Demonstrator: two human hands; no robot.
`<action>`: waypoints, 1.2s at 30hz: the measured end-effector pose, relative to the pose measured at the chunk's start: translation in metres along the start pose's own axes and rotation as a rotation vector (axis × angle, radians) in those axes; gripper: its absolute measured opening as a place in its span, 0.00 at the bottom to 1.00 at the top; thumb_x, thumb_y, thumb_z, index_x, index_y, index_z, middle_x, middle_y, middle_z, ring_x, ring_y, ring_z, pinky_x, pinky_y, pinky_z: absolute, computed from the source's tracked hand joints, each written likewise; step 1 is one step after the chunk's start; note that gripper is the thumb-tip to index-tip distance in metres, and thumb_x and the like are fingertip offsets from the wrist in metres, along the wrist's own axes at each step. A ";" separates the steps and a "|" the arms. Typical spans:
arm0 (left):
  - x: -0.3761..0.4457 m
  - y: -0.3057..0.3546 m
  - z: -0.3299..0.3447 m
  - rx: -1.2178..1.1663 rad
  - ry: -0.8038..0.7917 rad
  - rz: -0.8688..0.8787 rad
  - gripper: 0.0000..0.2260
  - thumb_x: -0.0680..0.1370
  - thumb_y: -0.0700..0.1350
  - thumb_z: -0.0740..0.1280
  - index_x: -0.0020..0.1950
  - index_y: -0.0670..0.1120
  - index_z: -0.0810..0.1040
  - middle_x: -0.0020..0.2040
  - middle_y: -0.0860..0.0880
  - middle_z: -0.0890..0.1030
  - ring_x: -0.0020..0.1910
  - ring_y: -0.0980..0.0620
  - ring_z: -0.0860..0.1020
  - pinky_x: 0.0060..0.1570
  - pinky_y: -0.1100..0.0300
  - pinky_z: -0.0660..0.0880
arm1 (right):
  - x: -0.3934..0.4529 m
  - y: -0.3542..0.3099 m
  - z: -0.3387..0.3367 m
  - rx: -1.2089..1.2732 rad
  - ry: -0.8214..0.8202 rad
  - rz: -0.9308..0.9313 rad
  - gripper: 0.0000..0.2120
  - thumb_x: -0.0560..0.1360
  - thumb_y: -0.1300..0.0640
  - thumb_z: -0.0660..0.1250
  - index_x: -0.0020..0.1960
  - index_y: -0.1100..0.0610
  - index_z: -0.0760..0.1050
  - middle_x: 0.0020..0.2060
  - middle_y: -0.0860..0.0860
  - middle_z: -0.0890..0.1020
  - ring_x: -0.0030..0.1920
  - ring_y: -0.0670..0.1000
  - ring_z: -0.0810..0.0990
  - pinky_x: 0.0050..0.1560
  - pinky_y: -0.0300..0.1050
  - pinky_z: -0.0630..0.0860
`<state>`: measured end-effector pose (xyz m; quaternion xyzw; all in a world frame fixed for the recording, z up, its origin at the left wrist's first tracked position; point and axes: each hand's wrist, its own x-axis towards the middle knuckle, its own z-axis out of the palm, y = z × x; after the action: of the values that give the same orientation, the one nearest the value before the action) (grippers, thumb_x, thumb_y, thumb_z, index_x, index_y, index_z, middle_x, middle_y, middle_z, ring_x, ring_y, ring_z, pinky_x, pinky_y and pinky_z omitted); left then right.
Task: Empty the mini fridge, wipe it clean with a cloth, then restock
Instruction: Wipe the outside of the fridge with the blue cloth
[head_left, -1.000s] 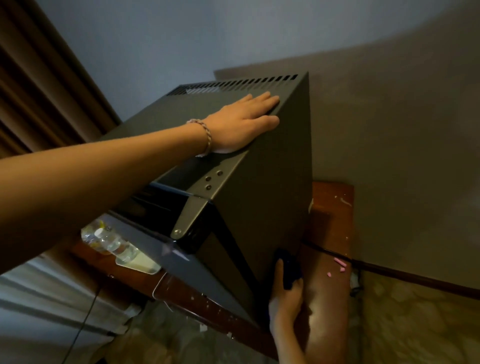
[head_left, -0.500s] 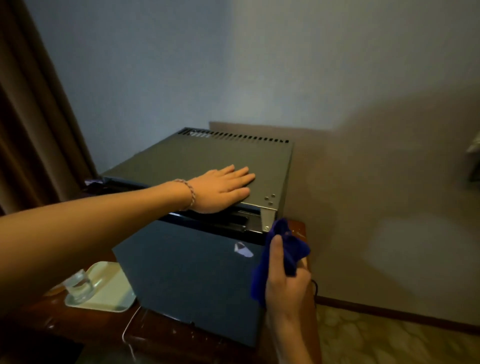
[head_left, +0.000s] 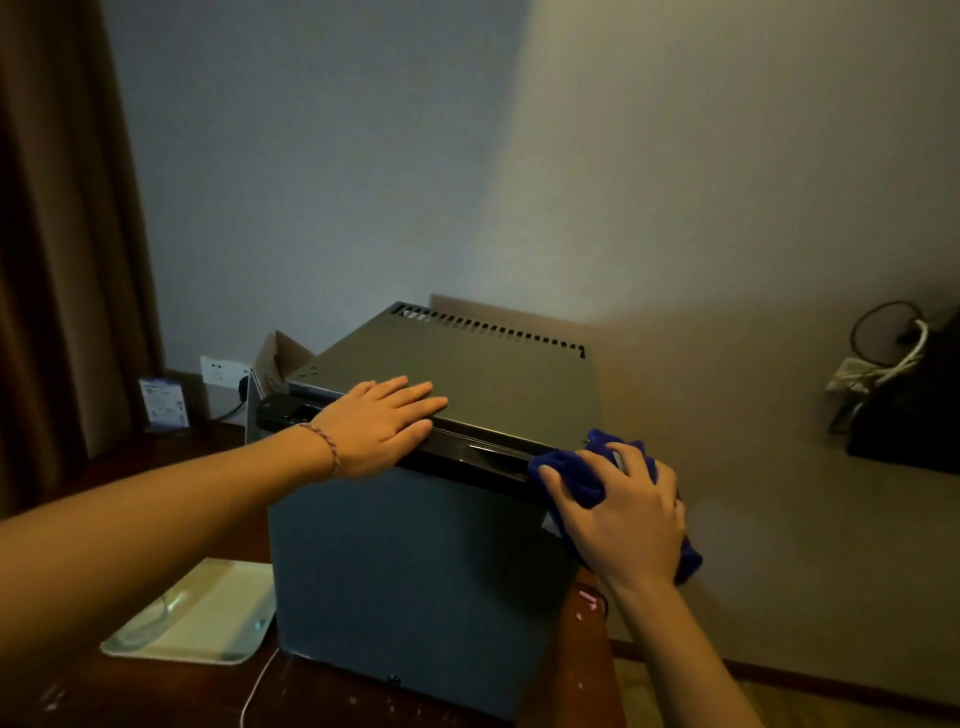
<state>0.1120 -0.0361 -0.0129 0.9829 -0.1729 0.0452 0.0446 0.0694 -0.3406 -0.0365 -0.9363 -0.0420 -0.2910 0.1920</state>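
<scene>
In the head view, one mini fridge (head_left: 426, 571) stands mid-frame on the dark wooden bench (head_left: 156, 691), its door closed. The left hand (head_left: 382, 423) lies flat on the fridge's top front edge, fingers straight. The right hand (head_left: 623, 512) grips one blue cloth (head_left: 574, 473) against the fridge's upper right front corner, fingers curled round it. One pale tray (head_left: 208, 618) sits at lower left, beside the fridge.
</scene>
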 end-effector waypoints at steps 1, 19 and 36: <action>0.001 0.001 0.002 0.012 0.018 0.004 0.40 0.69 0.72 0.25 0.79 0.63 0.45 0.81 0.58 0.48 0.80 0.53 0.45 0.78 0.50 0.45 | 0.001 -0.001 -0.003 -0.043 -0.030 -0.016 0.35 0.71 0.22 0.48 0.59 0.41 0.81 0.64 0.47 0.77 0.67 0.62 0.70 0.59 0.62 0.74; -0.004 -0.013 0.001 0.031 -0.004 -0.075 0.27 0.79 0.64 0.36 0.79 0.64 0.44 0.80 0.61 0.44 0.79 0.56 0.42 0.78 0.49 0.42 | 0.056 -0.083 0.026 -0.121 -0.329 -0.664 0.30 0.74 0.27 0.51 0.61 0.41 0.80 0.60 0.44 0.80 0.62 0.58 0.75 0.55 0.56 0.75; -0.025 -0.096 -0.012 -0.179 0.023 -0.155 0.21 0.86 0.50 0.44 0.80 0.58 0.53 0.81 0.55 0.51 0.80 0.52 0.45 0.77 0.54 0.45 | 0.040 -0.064 0.016 -0.160 -0.255 -0.713 0.22 0.72 0.32 0.59 0.57 0.40 0.81 0.53 0.42 0.82 0.60 0.56 0.78 0.46 0.57 0.78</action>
<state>0.1207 0.0631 -0.0107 0.9848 -0.0993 0.0372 0.1375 0.0991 -0.2763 -0.0045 -0.9037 -0.3655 -0.2229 -0.0014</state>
